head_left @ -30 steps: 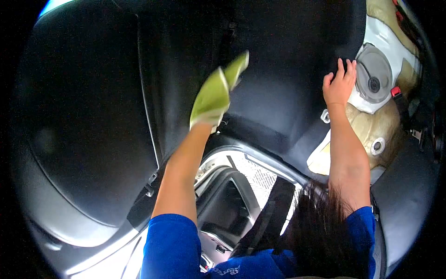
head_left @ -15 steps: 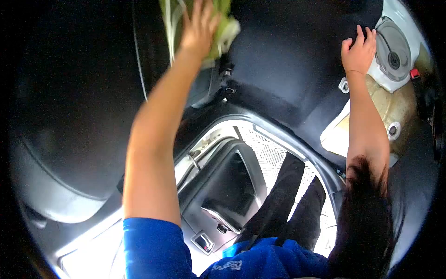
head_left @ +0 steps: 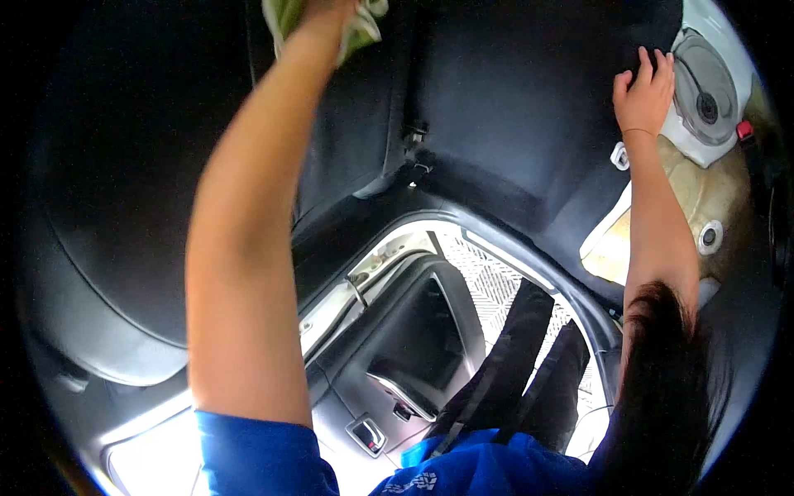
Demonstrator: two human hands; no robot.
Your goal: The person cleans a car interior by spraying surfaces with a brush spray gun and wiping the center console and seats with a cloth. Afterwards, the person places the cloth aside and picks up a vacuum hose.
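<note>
At the top edge of the head view, my left hand [head_left: 329,10] holds a green cloth with a pale border [head_left: 362,30]. The frame cuts off part of the hand and cloth, and its fingers are mostly hidden. Folds of cloth stick out on both sides of the wrist, over dark upholstery. On the right, my right hand [head_left: 645,97] rests with fingers apart on the edge of a black panel [head_left: 529,107], holding nothing. Beside its fingertips is a round grey cover [head_left: 705,87] with a black cable.
Below stands an open car door [head_left: 418,331] with a handle [head_left: 366,435]. A black seat [head_left: 107,248] fills the left. Beige padding [head_left: 686,186], a red buckle [head_left: 745,130] and a white metal loop [head_left: 619,155] are at the right. Long dark hair hangs over the right arm.
My left hand has moved up with the green cloth, partly out of frame. My right hand keeps its place beside the grey cover while the camera view has shifted.
</note>
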